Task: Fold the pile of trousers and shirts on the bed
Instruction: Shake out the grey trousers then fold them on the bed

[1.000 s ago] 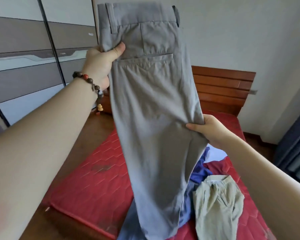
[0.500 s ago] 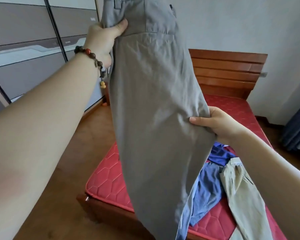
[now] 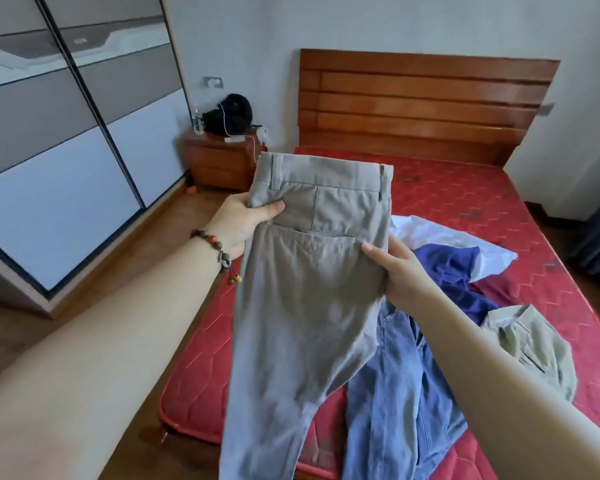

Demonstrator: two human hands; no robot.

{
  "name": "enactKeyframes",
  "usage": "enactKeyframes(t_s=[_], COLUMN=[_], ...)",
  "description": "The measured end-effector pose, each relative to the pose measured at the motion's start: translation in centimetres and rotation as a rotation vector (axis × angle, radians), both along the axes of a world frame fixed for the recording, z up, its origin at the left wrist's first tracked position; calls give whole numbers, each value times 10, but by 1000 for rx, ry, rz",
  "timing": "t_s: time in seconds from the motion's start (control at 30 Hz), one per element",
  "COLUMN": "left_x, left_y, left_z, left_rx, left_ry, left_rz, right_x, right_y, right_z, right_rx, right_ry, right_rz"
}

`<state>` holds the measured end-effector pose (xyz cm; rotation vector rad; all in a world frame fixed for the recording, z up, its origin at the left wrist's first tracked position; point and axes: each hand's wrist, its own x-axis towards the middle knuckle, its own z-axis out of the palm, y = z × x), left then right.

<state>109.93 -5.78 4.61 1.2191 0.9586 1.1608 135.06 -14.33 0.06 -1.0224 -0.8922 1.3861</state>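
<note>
Home bedroom, red mattress (image 3: 465, 202) on wooden bed, slatted headboard (image 3: 426, 102), bedside cabinet (image 3: 219, 164), sliding wardrobe (image 3: 66, 133)

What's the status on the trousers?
Left hand and right hand both grip grey trousers, held up, unfolded. Other clothes still piled on bed.

Grey trousers (image 3: 302, 306) hang in the centre of the frame, folded lengthwise, waistband up, back pocket facing the camera, legs trailing to the lower edge. On the red bed (image 3: 465, 202) at right lies the pile: blue jeans (image 3: 395, 393) low in the frame, a dark blue garment (image 3: 447, 268) above them, a white one (image 3: 430, 233) behind, and a crumpled khaki garment (image 3: 530, 344) at far right.
</note>
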Motion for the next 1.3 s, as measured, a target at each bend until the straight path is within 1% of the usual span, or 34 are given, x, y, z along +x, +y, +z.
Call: enactKeyframes(t_s=[0.07,0.1,0.13,0.23,0.27,0.3,0.37,0.43,0.57,0.67,0.73,0.8,0.93,1.0,1.03,1.13,1.2,1.27,1.3], left_x=[-4,-7,-10,-21,-24,-26,-27,-26,-21,-11,-2,10,34,45,50,54,52,48,48], left_y=[26,38,50,82,89,96,111,127,173,216,245,276,336,362,372,381,372,359,353], left_z=[-17,-24,-32,-55,-63,-71,-89,-105,-135,-168,-200,-239,-322,-362,-383,-451,-499,-540,-556], left_rx=[-10,0,36,239,282,311,359,395,424,454,450,446,437,372,304,22,-127,-227,-221], left_ry=[51,111,226,685,771,817,856,851,805,776,748,771,840,843,857,978,1070,1168,1226], left_rz=[-2,13,40,130,157,188,271,338,356,328,292,257,267,231,200,23,-92,-163,-163], right_x=[-1,-2,-2,-7,-11,-14,-23,-31,-43,-45,-43,-36,-10,6,14,38,45,45,43], right_y=[29,42,54,83,91,99,115,130,165,200,228,258,316,341,351,363,356,348,346], right_z=[-11,-17,-23,-41,-47,-53,-64,-76,-104,-136,-165,-200,-277,-316,-336,-402,-447,-487,-503], right_rx=[6,13,21,13,6,7,19,54,88,68,36,12,1,-47,-113,-430,-582,-710,-757], right_ry=[-37,-75,-117,-309,-380,-456,-621,-773,-910,-946,-943,-938,-963,-1004,-1028,-1115,-1129,-1116,-1138], right_rz=[-23,-49,-79,-164,-194,-226,-301,-376,-538,-632,-669,-681,-690,-637,-567,-241,-86,-21,-22])
